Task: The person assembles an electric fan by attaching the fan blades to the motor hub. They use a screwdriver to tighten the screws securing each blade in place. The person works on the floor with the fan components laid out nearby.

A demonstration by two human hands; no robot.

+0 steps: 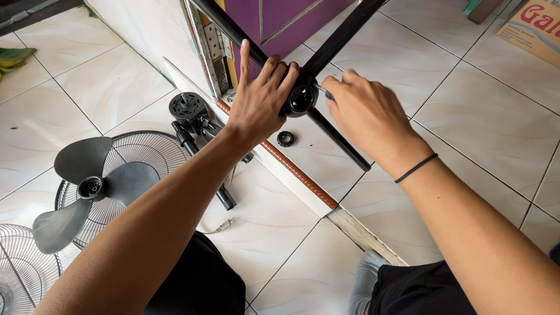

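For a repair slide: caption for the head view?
Left hand steadies a black cross base; right hand works a tool at its hub.

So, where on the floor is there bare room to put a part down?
Bare tiles lie right of the right hand, up to the cardboard box. More bare tiles lie between the green cloth and the fan blade. It is crowded on the left: blade, grilles, motor, and the small ring under the cross base.
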